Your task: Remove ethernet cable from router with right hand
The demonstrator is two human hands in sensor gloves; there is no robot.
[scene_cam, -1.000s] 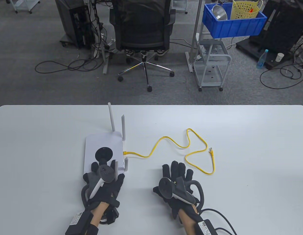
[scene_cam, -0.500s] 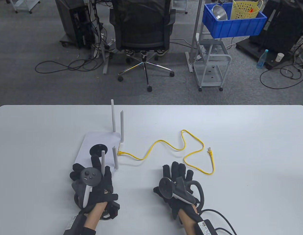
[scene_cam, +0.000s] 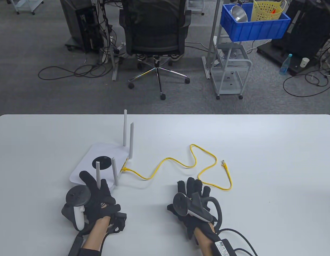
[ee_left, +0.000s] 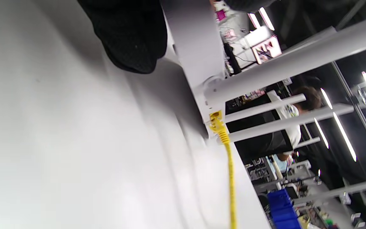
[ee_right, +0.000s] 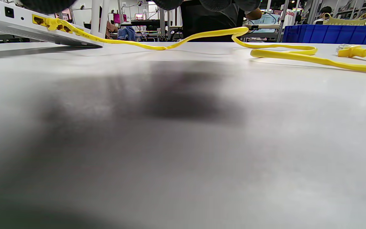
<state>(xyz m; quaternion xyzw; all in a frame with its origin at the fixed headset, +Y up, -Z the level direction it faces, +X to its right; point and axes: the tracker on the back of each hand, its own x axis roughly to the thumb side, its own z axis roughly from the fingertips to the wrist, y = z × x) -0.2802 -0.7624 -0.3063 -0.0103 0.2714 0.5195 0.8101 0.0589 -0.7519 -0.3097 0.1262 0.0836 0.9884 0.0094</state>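
While the left hand (scene_cam: 97,198) holds the router (scene_cam: 101,162) by its near corner, the table view shows the right hand (scene_cam: 192,198) resting flat, fingers spread, grasping nothing. Left wrist view: ethernet cable (ee_left: 230,178) plugged into the router's side port. Right wrist view: plug (ee_right: 54,23) seated (latch unseen). Best to pinch the plug, press its clip, pull straight out.

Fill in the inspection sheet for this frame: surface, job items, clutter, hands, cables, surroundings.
Surface: white table, bare at right.
Job's things: white router, four antennas up; yellow ethernet cable plugged into its side port.
Clutter: nothing seen.
Grippers: left hand grips the router's near end; right hand lies flat, holding nothing.
Cables: free plug lies loose on the table.
Surroundings: office chair, blue bin, floor cables.
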